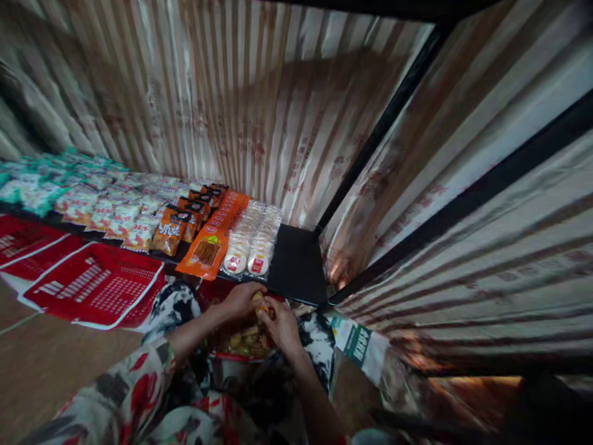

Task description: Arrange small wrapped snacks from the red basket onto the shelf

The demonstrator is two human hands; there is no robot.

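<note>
My left hand and my right hand meet in front of me, above a container between my knees. Both are closed, with fingers pinched on a small yellow-brown packet. Its exact kind is too blurred to make out. Below my hands, the red-rimmed container holds many similar yellowish wrapped pieces. Its far side is partly hidden by my hands and wrists.
A black shelf ahead bears an orange snack bag, clear packs of round white crackers, and rows of small packets. Red printed bags hang along its front. Striped sheeting and black frame bars enclose it.
</note>
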